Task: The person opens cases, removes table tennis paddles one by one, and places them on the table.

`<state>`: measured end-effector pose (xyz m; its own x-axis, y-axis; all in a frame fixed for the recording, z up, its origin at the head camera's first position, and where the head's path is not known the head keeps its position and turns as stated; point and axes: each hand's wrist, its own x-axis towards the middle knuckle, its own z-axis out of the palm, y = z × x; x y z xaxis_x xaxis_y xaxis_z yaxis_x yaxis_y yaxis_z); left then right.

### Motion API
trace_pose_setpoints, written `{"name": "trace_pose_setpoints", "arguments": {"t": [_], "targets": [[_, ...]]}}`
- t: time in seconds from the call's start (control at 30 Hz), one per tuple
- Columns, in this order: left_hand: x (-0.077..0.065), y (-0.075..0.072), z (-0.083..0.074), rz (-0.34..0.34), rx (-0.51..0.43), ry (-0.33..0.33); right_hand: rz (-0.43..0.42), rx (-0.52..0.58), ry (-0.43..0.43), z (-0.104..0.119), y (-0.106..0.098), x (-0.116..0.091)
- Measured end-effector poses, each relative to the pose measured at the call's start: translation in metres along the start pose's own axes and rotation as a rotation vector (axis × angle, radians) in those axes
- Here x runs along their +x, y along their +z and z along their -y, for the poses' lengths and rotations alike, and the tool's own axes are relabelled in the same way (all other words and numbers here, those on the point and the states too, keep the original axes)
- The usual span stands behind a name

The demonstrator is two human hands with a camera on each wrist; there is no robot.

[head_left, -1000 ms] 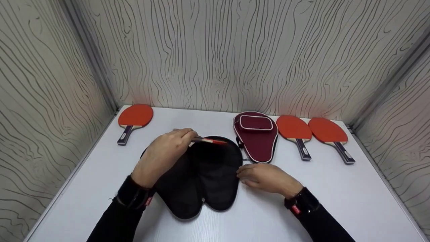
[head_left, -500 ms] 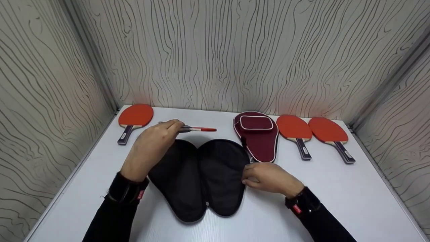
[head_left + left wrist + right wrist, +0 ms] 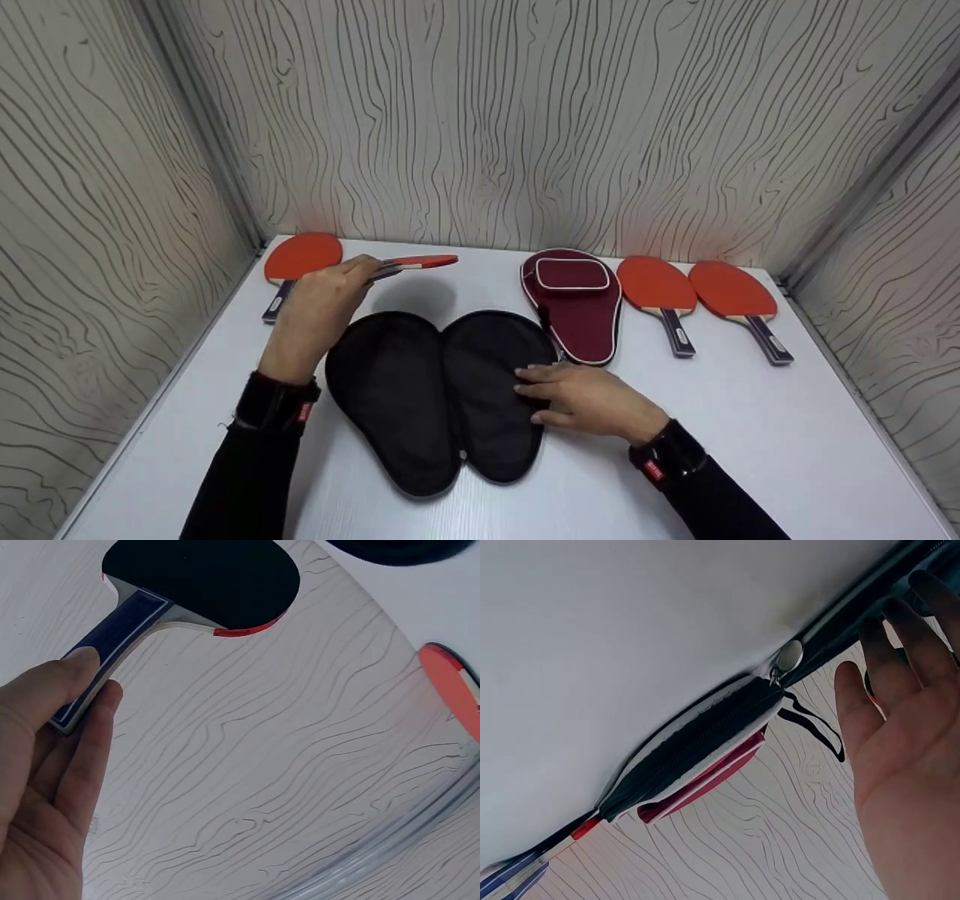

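My left hand [image 3: 319, 311] pinches a table tennis paddle [image 3: 202, 581] by its dark blue handle, thumb on one side and fingers on the other. The paddle is held up above the table, seen nearly edge-on in the head view; its black face shows in the left wrist view. A black-lined paddle case [image 3: 394, 397] lies spread wide, unzipped, at the middle of the table. Over its right half reaches my right hand [image 3: 592, 401], fingers extended and spread at the lining near the edge.
A closed maroon paddle case [image 3: 577, 315] with white piping lies just behind the right hand. To its right are two red paddles, one [image 3: 656, 285] beside the other [image 3: 733, 291]. Another red paddle [image 3: 304, 255] lies at the back left, partly behind the left hand. Patterned walls [image 3: 480, 120] enclose the table.
My left hand has lifted the paddle from over the black case, up and to the left. The right hand has moved from the case's right edge onto its lining, fingers spreading.
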<state>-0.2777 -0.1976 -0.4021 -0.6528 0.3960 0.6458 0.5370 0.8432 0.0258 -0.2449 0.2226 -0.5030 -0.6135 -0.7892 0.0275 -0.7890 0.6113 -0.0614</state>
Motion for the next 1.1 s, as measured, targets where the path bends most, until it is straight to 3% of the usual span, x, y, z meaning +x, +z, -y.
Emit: {"name": "trace_pose_setpoints", "arguments": {"t": [0.53,0.8,1.1], "targets": [[-0.013,0.03,0.034,0.004,0.028,-0.089,0.041,0.03,0.032,0.004,-0.003,-0.001],[-0.019,0.046,0.047,0.066,0.036,-0.107,0.043,0.042,0.037,0.005,-0.004,-0.001],[-0.024,0.056,0.054,0.188,0.077,-0.114,0.035,0.044,0.046,0.004,-0.002,-0.002]]}}
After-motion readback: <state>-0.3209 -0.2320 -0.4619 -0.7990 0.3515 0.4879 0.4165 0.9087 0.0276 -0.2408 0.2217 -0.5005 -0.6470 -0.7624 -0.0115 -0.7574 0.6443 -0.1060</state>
